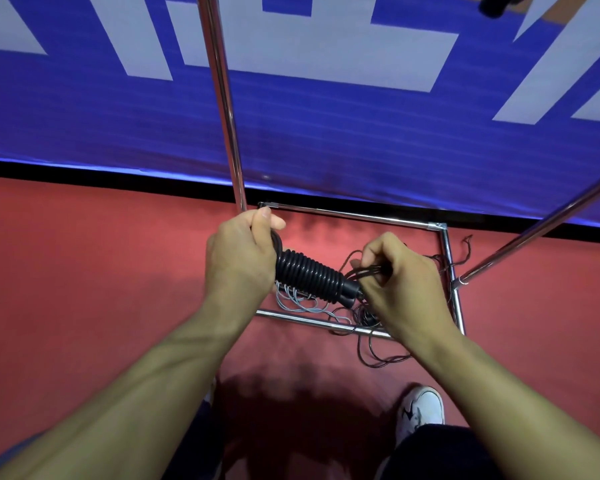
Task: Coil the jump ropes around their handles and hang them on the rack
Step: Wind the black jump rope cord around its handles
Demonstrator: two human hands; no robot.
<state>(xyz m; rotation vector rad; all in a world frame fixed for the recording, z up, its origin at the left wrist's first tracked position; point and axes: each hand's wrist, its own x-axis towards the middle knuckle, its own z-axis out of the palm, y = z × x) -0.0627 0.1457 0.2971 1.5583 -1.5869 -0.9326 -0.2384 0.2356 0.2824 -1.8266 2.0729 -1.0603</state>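
Note:
A black jump rope (309,277) is wound in tight coils round its handles, and I hold it level in front of me. My left hand (239,258) grips the left end of the bundle. My right hand (395,289) pinches thin dark cord strands at the right end. Below my hands, the chrome rack (357,216) has its square base frame on the red floor. One upright pole (222,98) rises just behind my left hand. More loose ropes lie tangled inside the base: a pale grey one (302,303) and dark ones (378,351).
A slanted chrome bar (534,233) runs up to the right from the base corner. A blue and white banner (326,116) covers the wall behind the rack. My white shoe (420,414) stands on the red floor near the base.

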